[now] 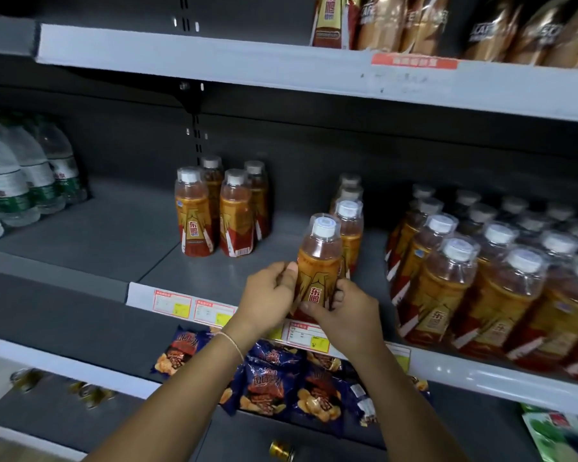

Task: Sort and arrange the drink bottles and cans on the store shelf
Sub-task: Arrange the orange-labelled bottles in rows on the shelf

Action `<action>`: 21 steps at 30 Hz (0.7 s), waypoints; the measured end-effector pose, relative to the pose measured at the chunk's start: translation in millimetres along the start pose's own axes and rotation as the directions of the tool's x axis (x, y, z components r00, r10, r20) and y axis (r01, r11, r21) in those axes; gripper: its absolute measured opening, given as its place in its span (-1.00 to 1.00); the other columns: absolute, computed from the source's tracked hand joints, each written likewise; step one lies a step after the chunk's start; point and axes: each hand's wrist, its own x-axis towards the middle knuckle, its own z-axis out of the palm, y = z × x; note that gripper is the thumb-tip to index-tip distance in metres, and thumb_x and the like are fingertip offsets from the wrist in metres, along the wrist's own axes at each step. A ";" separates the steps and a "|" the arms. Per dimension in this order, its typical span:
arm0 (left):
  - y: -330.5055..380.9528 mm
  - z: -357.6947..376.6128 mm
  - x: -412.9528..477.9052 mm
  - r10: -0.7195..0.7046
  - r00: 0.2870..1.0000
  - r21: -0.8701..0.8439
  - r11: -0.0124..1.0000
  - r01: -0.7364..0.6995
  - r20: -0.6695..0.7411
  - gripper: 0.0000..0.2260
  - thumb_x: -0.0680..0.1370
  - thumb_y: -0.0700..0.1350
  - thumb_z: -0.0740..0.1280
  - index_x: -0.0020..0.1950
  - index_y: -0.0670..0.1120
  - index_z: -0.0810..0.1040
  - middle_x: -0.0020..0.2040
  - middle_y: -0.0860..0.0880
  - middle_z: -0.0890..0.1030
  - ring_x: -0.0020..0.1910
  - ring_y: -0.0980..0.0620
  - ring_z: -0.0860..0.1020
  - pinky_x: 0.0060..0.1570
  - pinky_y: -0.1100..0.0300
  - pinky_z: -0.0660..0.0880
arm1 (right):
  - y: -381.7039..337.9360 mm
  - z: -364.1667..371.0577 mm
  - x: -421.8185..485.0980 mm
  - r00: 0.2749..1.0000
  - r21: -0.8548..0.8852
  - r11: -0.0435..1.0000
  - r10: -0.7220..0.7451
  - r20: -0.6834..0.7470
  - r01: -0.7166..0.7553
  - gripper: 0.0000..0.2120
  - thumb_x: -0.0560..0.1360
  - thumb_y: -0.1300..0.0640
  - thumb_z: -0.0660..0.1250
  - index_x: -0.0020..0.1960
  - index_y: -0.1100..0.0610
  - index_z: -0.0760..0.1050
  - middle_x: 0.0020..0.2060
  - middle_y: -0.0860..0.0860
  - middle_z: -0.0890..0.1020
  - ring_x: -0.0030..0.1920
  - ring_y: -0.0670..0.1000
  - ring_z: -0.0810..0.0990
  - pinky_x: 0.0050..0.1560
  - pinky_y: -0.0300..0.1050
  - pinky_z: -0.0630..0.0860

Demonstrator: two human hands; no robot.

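Head view: left hand [269, 296] and right hand [346, 313] both grip one upright orange bottle [317, 261] at shelf [187, 271] front.

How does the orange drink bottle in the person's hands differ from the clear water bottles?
The orange drink bottle holds amber liquid under a gold-and-red label; the clear water bottles hold colourless liquid under green labels. The left hand and right hand grip the first; the others stand untouched. All are plastic bottles.

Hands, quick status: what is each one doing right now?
Left hand: grips the orange drink bottle from its left side.
Right hand: fingers curled round the same bottle, low on its right side.
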 end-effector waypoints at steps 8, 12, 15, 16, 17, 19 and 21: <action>9.5 25.4 -5.5 -0.104 0.986 -0.191 0.973 0.128 0.134 -0.72 0.62 0.11 0.18 -0.01 0.02 0.63 -0.06 -0.01 0.67 0.01 -0.03 0.63 0.09 -0.12 0.56 | 14.5 -17.5 -6.3 0.999 -0.005 1.000 0.018 -0.049 -0.019 -0.56 0.32 -0.13 0.57 0.06 0.06 0.53 -0.10 -0.10 0.70 -0.11 -0.08 0.67 -0.04 -0.01 0.64; 12.5 28.5 -1.8 -0.131 0.978 -0.255 0.952 0.170 0.162 -0.65 0.51 0.22 0.19 -0.01 0.04 0.64 -0.03 -0.02 0.69 0.04 -0.05 0.63 0.11 -0.15 0.54 | 14.9 -17.8 -8.0 0.997 -0.016 1.000 0.020 -0.070 -0.021 -0.52 0.34 -0.14 0.55 0.13 0.07 0.53 -0.04 -0.07 0.70 -0.05 -0.07 0.67 0.00 -0.02 0.63; 10.3 28.5 3.3 -0.127 0.977 -0.263 0.950 0.169 0.170 -0.63 0.48 0.26 0.20 -0.04 0.03 0.64 -0.04 -0.03 0.69 0.03 -0.07 0.64 0.11 -0.17 0.54 | 13.8 -16.7 -7.8 0.996 -0.047 0.998 0.031 -0.085 -0.035 -0.50 0.35 -0.15 0.54 0.16 0.07 0.52 -0.02 -0.06 0.70 -0.03 -0.06 0.67 0.01 -0.02 0.63; 8.5 28.3 5.2 -0.124 0.977 -0.264 0.950 0.167 0.174 -0.63 0.47 0.26 0.20 -0.05 0.03 0.64 -0.05 -0.04 0.69 0.02 -0.08 0.64 0.10 -0.17 0.55 | 13.8 -16.3 -7.3 0.995 -0.060 0.997 0.038 -0.089 -0.043 -0.50 0.35 -0.16 0.54 0.17 0.07 0.51 -0.01 -0.06 0.69 -0.03 -0.05 0.66 0.01 -0.02 0.63; 7.0 27.8 7.1 -0.121 0.976 -0.266 0.949 0.166 0.179 -0.63 0.48 0.26 0.20 -0.06 0.03 0.64 -0.06 -0.04 0.69 0.01 -0.09 0.64 0.09 -0.18 0.55 | 13.8 -15.7 -7.1 0.995 -0.071 0.996 0.048 -0.089 -0.054 -0.49 0.36 -0.16 0.53 0.18 0.07 0.50 0.01 -0.05 0.69 -0.01 -0.04 0.66 0.02 -0.02 0.63; 4.1 25.9 11.2 -0.116 0.975 -0.272 0.948 0.166 0.190 -0.62 0.49 0.25 0.20 -0.07 0.00 0.63 -0.07 -0.06 0.69 -0.01 -0.10 0.65 0.06 -0.19 0.56 | 13.2 -13.8 -7.7 0.994 -0.085 0.993 0.073 -0.087 -0.080 -0.48 0.38 -0.16 0.52 0.21 0.06 0.48 0.06 -0.04 0.67 0.05 -0.03 0.65 0.07 0.00 0.61; 1.0 23.8 17.1 -0.110 0.974 -0.258 0.953 0.160 0.198 -0.61 0.52 0.23 0.18 -0.09 -0.03 0.63 -0.10 -0.07 0.69 -0.04 -0.12 0.65 0.02 -0.19 0.57 | 12.0 -11.2 -8.4 0.992 -0.086 0.991 0.092 -0.091 -0.100 -0.49 0.40 -0.15 0.50 0.24 0.05 0.47 0.10 -0.04 0.65 0.10 -0.02 0.63 0.11 -0.01 0.60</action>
